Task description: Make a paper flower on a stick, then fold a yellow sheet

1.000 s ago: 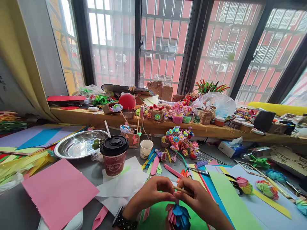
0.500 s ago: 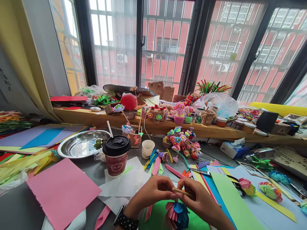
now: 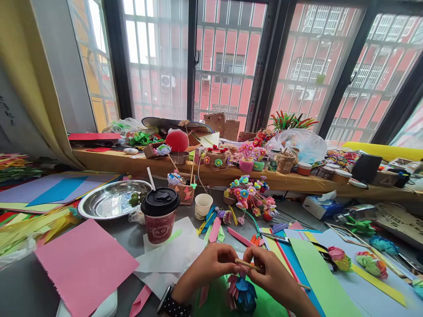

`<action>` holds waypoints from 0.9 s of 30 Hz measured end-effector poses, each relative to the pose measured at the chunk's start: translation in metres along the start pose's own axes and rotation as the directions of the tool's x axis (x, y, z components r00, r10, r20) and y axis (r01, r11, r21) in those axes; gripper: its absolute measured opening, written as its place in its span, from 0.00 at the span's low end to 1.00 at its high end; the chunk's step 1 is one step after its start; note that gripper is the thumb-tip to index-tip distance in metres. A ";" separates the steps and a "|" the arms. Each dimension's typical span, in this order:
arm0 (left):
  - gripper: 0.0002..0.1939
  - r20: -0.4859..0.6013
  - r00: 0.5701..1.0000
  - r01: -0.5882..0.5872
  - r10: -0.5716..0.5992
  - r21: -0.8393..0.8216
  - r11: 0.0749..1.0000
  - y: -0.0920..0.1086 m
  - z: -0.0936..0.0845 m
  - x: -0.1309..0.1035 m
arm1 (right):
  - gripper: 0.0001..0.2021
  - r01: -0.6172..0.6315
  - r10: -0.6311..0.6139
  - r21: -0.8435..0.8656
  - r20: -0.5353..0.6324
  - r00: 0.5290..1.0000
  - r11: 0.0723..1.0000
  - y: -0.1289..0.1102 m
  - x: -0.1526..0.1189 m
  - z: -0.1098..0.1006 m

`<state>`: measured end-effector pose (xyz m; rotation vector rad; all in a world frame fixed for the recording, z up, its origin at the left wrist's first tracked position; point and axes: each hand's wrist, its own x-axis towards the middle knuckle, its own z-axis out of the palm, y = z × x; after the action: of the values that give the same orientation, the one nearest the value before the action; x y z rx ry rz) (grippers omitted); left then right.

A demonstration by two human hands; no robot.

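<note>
My right hand (image 3: pixel 271 268) is closed around a thin wooden stick (image 3: pixel 249 265); its far end shows beyond the hand, lower right. My left hand (image 3: pixel 216 260), with a dark dotted watch strap on its wrist, pinches at the stick's near tip. Just below the fingertips hangs a folded paper flower (image 3: pixel 245 294), pink on one side and blue on the other. Its top meets the fingers, and which of them grips it is hidden. Under the flower lies a green sheet (image 3: pixel 271 306).
Left of my hands stand a lidded paper cup (image 3: pixel 161 222) with a straw and a metal plate (image 3: pixel 99 207). A pink sheet (image 3: pixel 86 266) lies at front left. Scissors (image 3: pixel 276 237), a small white cup (image 3: pixel 203 206) and crochet flowers (image 3: pixel 249 193) are ahead. Paper flowers (image 3: pixel 372 264) rest at right.
The stick and paper flower have shifted slightly, the flower a little up and left. The stick's far end now shows more beyond my right hand. Both hands keep their pinch.
</note>
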<state>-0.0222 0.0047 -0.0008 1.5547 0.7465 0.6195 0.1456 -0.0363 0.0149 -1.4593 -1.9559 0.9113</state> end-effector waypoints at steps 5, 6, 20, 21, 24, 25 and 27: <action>0.13 -0.039 0.999 -0.013 0.015 0.034 0.999 -0.003 0.000 0.002 | 0.05 0.005 -0.007 -0.051 -0.036 0.999 0.999 0.000 0.000 0.001; 0.13 -0.052 0.999 -0.010 0.012 0.046 0.999 -0.004 0.000 0.002 | 0.05 0.009 -0.011 -0.064 -0.038 0.999 0.998 0.001 0.001 0.001; 0.13 -0.163 0.986 0.005 0.028 0.197 0.980 -0.009 0.001 0.006 | 0.03 0.036 -0.056 -0.187 -0.102 0.993 0.982 0.007 0.005 0.009; 0.13 -0.161 0.987 0.010 0.022 0.193 0.981 -0.010 0.001 0.007 | 0.03 0.040 -0.062 -0.192 -0.107 0.992 0.981 0.007 0.005 0.010; 0.14 -0.142 0.990 0.007 0.013 0.139 0.990 -0.012 0.000 0.008 | 0.04 0.048 -0.071 -0.195 -0.112 0.991 0.980 0.008 0.006 0.009; 0.15 -0.139 0.990 0.005 0.012 0.121 0.993 -0.013 0.000 0.008 | 0.04 0.049 -0.071 -0.191 -0.109 0.992 0.980 0.008 0.007 0.009; 0.15 -0.144 0.989 0.003 0.013 0.109 0.994 -0.012 0.000 0.008 | 0.04 0.051 -0.071 -0.186 -0.106 0.992 0.981 0.009 0.008 0.010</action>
<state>-0.0181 0.0115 -0.0135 1.6239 0.8989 0.7112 0.1414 -0.0289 0.0020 -1.5069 -2.0318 0.6223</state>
